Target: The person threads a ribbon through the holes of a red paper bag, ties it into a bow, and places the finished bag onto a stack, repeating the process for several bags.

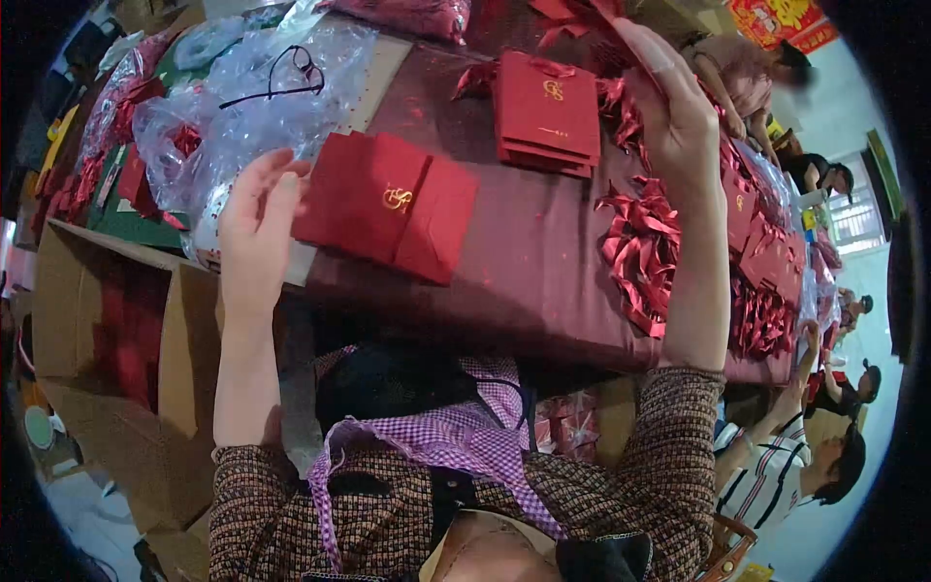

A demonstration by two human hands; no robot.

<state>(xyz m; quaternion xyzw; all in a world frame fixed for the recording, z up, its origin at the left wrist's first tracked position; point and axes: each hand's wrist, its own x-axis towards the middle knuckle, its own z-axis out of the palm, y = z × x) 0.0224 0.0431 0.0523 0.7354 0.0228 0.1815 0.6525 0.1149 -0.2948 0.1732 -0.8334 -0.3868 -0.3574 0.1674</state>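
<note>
My left hand (257,218) is at the left edge of a stack of red folded paper bags (373,199) with a gold emblem. Its fingers are loosely bent and apart, with the tips beside the stack. Toward the top right, my right hand (669,92) reaches over red paper and ribbon, fingers stretched out and close to a red piece (606,10) at the top edge. Another pile of red bags (548,112) with ribbon handles lies between the hands. Below my right hand is a heap of shiny red ribbons (640,247).
Clear plastic wrap (257,92) with dark-framed glasses (281,82) lies at the upper left of the table (504,233). An open cardboard box (189,339) stands at lower left. More red bags (766,252) and several people are along the right.
</note>
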